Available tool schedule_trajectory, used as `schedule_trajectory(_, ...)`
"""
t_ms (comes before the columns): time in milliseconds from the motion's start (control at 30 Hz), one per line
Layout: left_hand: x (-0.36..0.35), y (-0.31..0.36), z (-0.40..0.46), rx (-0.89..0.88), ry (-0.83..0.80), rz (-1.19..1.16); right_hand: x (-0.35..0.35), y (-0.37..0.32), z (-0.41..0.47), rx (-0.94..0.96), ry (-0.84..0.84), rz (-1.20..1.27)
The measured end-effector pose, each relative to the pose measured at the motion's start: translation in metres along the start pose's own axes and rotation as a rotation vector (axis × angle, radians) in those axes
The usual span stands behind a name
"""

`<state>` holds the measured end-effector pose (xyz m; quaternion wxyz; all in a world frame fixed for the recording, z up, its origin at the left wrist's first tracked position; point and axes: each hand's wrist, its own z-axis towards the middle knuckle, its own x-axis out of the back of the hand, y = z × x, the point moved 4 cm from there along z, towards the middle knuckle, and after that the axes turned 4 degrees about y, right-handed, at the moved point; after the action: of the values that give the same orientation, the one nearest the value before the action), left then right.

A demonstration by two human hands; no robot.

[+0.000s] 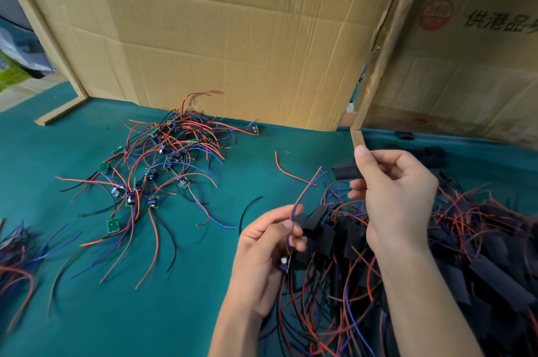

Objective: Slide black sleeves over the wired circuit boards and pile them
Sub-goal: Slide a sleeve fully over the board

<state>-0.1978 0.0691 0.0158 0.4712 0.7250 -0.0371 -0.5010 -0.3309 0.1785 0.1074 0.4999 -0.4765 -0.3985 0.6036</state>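
A teal cloth covers my worktop (87, 313). A creased cardboard sheet (233, 36) stands upright at its far edge. To its right a wooden post (387, 36) leans beside a printed cardboard box (471, 71).

We see two hands, the left hand (269, 243) and the right hand (396, 193), and two cardboard panels (233, 36) at the far side. The bare circuit boards (151, 170) on the left number well over a dozen, too tangled for an exact count. The sleeved boards (480, 254) on the right are too many to count.
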Motion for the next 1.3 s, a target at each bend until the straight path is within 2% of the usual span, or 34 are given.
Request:
schedule_trajectory(233,0.000,0.000,0.000,0.008,-0.006,0.024,-0.010,0.007,-0.005,-0.265,-0.180,0.186)
schedule_trajectory(333,0.001,0.000,0.001,0.012,0.014,0.038,-0.014,0.005,-0.008,-0.313,-0.239,0.254)
schedule_trajectory(467,0.001,-0.001,0.001,0.013,0.026,0.076,-0.014,-0.001,-0.008,-0.199,-0.253,0.224)
schedule_trajectory(633,-0.001,0.001,0.000,0.007,0.005,0.079,-0.015,-0.004,-0.009,0.049,-0.364,-0.085)
schedule_trajectory(867,-0.009,0.001,0.000,0.044,-0.072,0.018,-0.036,0.010,-0.030,0.021,-0.611,-0.283)
schedule_trajectory(1033,-0.010,0.001,0.002,0.026,-0.116,0.083,-0.035,0.009,-0.030,0.040,-0.739,-0.331)
schedule_trajectory(1200,-0.011,0.000,0.001,0.046,-0.163,0.034,-0.037,0.010,-0.035,0.161,-0.768,-0.508)
schedule_trajectory(1300,-0.014,0.002,0.000,-0.014,-0.168,0.050,-0.042,0.009,-0.040,0.117,-0.804,-0.473)
